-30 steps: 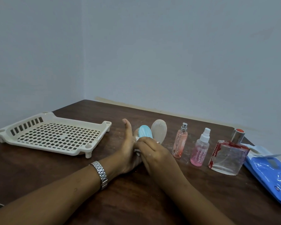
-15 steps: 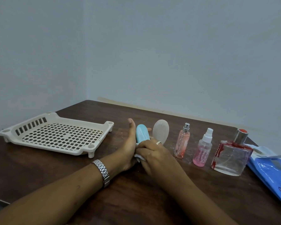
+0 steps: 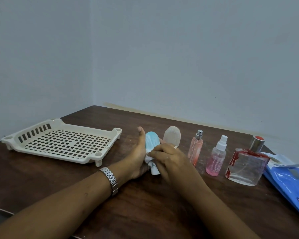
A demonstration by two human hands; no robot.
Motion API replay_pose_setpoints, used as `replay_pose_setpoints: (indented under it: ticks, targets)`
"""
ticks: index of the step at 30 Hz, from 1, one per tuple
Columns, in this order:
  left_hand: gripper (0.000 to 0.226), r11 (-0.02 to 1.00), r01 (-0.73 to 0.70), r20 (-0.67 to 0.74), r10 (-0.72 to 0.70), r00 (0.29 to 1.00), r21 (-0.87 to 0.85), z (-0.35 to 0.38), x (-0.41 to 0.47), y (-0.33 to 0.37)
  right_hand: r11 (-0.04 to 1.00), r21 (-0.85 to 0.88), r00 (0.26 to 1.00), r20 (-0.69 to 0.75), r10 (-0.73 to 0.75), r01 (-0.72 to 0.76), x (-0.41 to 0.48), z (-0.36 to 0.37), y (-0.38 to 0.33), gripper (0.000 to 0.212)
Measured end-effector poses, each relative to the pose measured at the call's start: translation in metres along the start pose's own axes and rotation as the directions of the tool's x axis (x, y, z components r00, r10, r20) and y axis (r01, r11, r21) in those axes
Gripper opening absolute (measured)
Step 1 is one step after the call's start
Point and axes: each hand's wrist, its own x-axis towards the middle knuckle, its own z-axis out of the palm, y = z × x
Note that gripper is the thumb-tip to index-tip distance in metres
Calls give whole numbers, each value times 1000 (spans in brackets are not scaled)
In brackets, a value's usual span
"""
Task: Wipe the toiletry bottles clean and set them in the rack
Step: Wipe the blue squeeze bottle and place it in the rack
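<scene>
Wooden table [image 3: 145,204], pale blue oval bottle [image 3: 151,140]

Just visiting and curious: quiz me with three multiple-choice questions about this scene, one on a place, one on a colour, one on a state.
1. The rack lies:
A) right of all the bottles
B) left of the blue bottle
C) under the hands

2. The white-capped spray bottle looks:
A) green
B) black
C) pink

3. The blue bottle is:
A) gripped by the left hand
B) in the rack
C) lying alone

Answers:
B, the rack sits well to its left.
C, its contents are pink.
A, the left hand holds it while the right hand presses a white cloth on it.
</scene>
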Motion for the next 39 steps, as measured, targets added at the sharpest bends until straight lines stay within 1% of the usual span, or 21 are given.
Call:
replay_pose_setpoints:
  ticks: [3,5,7,8,10,12,16,18,21,24,26,28,30,32,35,37,39]
  targets:
    - [88,999,-32,-37,31,999,-44,-3,3,3,1000,11,988,151,-17,16,-3,0,0,19]
    - [87,994,-34,-36,30,999,-108,-3,4,4,1000,6,981,194,-21,20,-4,-1,1,18]
    - [84,983,-34,-14,32,999,-183,-2,2,4,999,33,988,151,17,-22,-4,-4,4,21]
    - [83,981,-40,-7,39,999,-190,-2,3,4,998,48,993,109,41,-47,-4,-5,5,24]
    - [85,983,-53,2,54,999,-175,-2,5,3,993,61,995,23,96,-98,-4,-7,6,22]
    - [88,985,-36,12,38,999,-166,-4,5,2,992,65,993,-14,114,-113,-4,-5,5,21]
    - [87,984,3,29,2,1000,-178,-4,2,4,998,48,995,97,31,-36,-5,0,2,23]
    - [86,985,-22,23,26,999,-171,-3,2,4,996,66,991,129,46,-55,-6,-2,4,22]
    - [86,980,-61,37,70,997,-191,-1,2,3,986,118,989,103,108,-120,-8,-7,11,22]
    - [87,973,-54,37,64,997,-224,-1,2,3,978,127,986,34,163,-166,-8,-7,12,21]
    - [85,957,-16,27,25,999,-290,-1,2,4,981,105,987,9,161,-161,-7,-3,8,21]
    - [84,941,9,27,0,1000,-337,-1,1,5,985,109,991,22,132,-134,-7,0,5,23]
    - [84,952,-10,15,16,1000,-305,-2,1,5,983,130,990,57,125,-132,-7,-2,6,24]
    - [84,959,-22,11,27,1000,-282,-2,0,4,976,146,985,80,154,-164,-9,-6,11,23]
    - [85,966,-22,6,24,1000,-259,-4,1,3,962,152,974,46,224,-228,-10,-6,14,20]
    - [87,974,-15,9,18,1000,-228,-4,1,3,968,128,976,5,217,-215,-10,-3,11,19]
    - [88,982,-4,1,5,1000,-188,-4,0,4,967,140,976,10,216,-215,-10,-1,8,18]
